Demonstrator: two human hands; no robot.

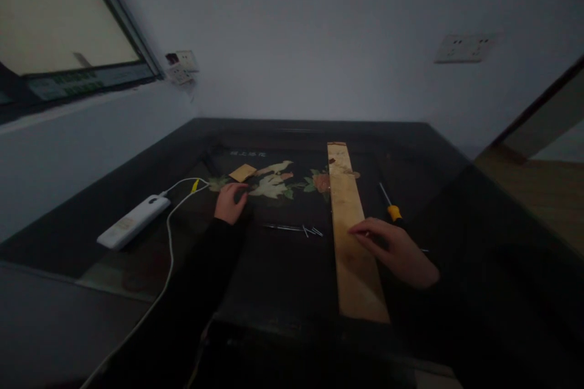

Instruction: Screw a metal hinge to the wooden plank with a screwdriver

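A long wooden board (349,243) lies lengthwise on the dark table. Over its right edge, my right hand (396,249) has thumb and fingertips brought together in a pinch; whatever is between them is too small to make out. My left hand (231,202) rests on the table with curved fingers and the thumb apart, holding nothing visible. Just beyond its fingertips is a small square wooden piece (243,172). Several nails or screws (312,231) lie between the hands, beside a thin metal item (285,228). A screwdriver (393,211) with a yellow and black handle sits right of the board.
At the left stands a white power strip (134,222), its white cable (170,237) running past my left arm and off the near edge. The table (283,292) has a printed flower pattern and meets the wall behind. Wall sockets (465,48) are above.
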